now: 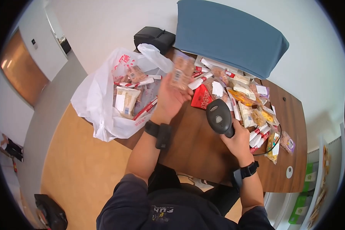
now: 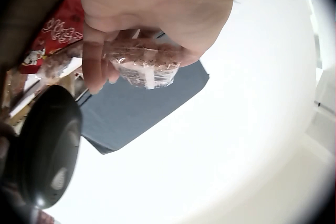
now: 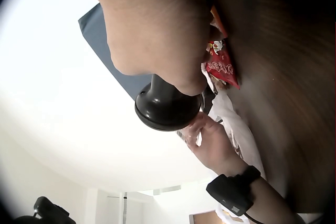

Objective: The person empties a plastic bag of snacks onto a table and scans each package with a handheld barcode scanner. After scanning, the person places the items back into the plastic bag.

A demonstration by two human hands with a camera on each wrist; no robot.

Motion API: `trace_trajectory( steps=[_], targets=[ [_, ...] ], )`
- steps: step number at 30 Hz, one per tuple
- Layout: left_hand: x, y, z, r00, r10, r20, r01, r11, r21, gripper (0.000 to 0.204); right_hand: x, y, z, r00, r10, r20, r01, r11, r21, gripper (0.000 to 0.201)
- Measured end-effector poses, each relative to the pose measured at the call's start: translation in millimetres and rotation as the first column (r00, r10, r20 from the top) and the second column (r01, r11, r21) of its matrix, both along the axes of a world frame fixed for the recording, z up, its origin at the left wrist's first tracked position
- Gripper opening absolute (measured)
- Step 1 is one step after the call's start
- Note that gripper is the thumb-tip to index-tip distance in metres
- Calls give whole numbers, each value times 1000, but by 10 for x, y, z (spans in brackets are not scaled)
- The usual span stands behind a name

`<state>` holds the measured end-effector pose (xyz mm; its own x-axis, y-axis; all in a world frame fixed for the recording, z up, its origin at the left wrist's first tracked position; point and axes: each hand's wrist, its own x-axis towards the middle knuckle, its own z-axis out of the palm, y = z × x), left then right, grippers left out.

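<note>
My left hand (image 1: 168, 100) grips a clear plastic snack package (image 1: 182, 71) holding brownish-pink pieces, raised above the table beside the white bag. A barcode label on its face shows in the head view; in the left wrist view the package (image 2: 147, 66) hangs between thumb and fingers. A black handheld barcode scanner (image 1: 219, 116) is held by its handle in my right hand (image 1: 237, 141). Its rounded head points toward the left hand, a short distance from the package. From the right wrist, the scanner (image 3: 167, 106) overlaps the left hand's fingertips. A red packet (image 1: 201, 97) lies behind the scanner.
A white plastic bag (image 1: 90, 96) with several snack packs stands open at the left of the wooden table (image 1: 191, 149). Many packaged snacks (image 1: 245, 94) are piled at the right. Behind stand a cloth-covered blue-grey object (image 1: 230, 36) and a black device (image 1: 153, 38). A cable (image 1: 278, 140) curves at right.
</note>
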<state>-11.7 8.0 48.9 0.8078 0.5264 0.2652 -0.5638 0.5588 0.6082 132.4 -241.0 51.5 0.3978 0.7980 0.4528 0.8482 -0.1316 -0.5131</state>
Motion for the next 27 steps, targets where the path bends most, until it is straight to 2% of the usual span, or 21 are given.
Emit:
trace_trajectory(
  steps=[1,2,3,4,5,7,8,12,13,14,15,17,18,20,21,23,24,25,27],
  targets=[
    [-74,48,44,988,33,153,-27,999,-46,55,0,-1,-2,1000,-4,11,4,1000,-9,43],
    [-126,75,78,988,35,153,-28,998,-48,55,5,-2,-6,1000,-3,12,3,1000,-11,43],
    [-173,102,109,939,297,175,-267,948,-175,53,13,0,-14,1000,0,17,0,1000,-29,43],
    [-223,123,151,828,537,161,-477,826,-301,51,13,0,-20,1000,1,21,0,999,-47,42],
    [-285,228,102,831,535,155,-475,826,-302,51,3,-2,-18,1000,-2,17,3,999,-51,42],
    [-379,394,25,679,734,19,-677,637,-369,49,-16,9,0,1000,9,24,-8,999,-42,41],
    [-390,395,8,664,746,50,-650,610,-453,50,-23,8,5,1000,6,21,-5,999,-45,41],
    [-294,418,-185,742,670,-5,-608,670,-425,50,-22,18,7,1000,11,21,-10,999,-40,42],
    [-266,358,-225,848,525,80,-476,818,-323,45,-17,15,-3,1000,13,17,-13,999,-34,42],
    [-231,302,-265,925,351,143,-320,926,-203,41,-14,12,-8,1000,5,16,-5,999,-34,42],
    [-178,260,-295,929,342,142,-311,928,-203,41,-11,12,-9,1000,10,9,-9,999,-35,42],
    [-49,43,-108,900,401,-172,-391,916,88,39,-2,11,-13,1000,4,0,-4,999,-36,43],
    [12,-21,-91,903,393,-173,-382,920,90,39,1,9,-17,1000,10,5,-10,1000,-28,43],
    [119,-124,-87,760,544,-355,-418,828,374,35,1,5,-13,1000,10,8,-10,1000,-19,43],
    [176,-170,-108,762,540,-356,-413,830,376,35,-1,3,-7,1000,12,9,-11,1000,-26,43],
    [299,-200,-251,521,776,-355,-407,592,696,35,1,2,-8,1000,10,8,-10,999,-31,44],
    [392,-119,-447,426,880,-212,-433,404,806,45,5,3,-18,1000,18,13,-18,1000,-15,44],
    [427,-128,-500,428,879,-212,-429,404,808,45,5,3,-25,1000,27,16,-27,1000,0,44],
    [484,-135,-601,264,959,106,-334,-12,942,56,-9,0,5,999,27,21,-27,1000,-2,44]
  ],
)
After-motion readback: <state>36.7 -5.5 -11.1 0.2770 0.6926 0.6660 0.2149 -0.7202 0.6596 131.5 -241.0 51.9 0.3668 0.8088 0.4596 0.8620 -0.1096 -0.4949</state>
